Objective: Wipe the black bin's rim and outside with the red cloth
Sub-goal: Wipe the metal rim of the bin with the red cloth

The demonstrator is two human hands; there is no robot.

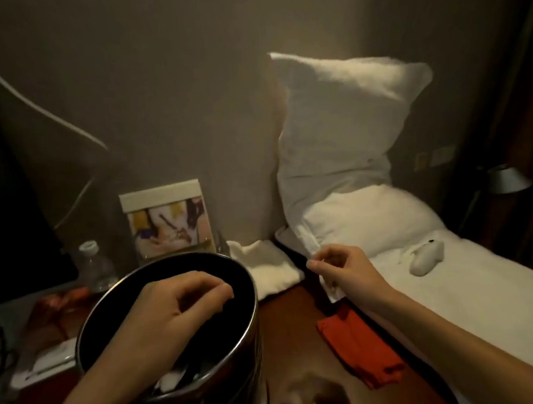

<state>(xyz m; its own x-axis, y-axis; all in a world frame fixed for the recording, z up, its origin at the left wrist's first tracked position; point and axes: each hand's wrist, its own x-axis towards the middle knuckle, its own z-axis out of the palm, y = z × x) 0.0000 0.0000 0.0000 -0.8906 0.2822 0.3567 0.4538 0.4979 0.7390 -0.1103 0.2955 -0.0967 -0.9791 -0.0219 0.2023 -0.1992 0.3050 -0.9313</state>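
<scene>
The red cloth lies folded on the desk's right edge, below the empty, loosely curled right hand; left hand hovers empty over the black bin; right nearer.

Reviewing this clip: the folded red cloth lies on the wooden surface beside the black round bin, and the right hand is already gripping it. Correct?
Not quite. In the head view the right hand hovers above the folded red cloth, holding nothing. The cloth does lie beside the black round bin.
</scene>
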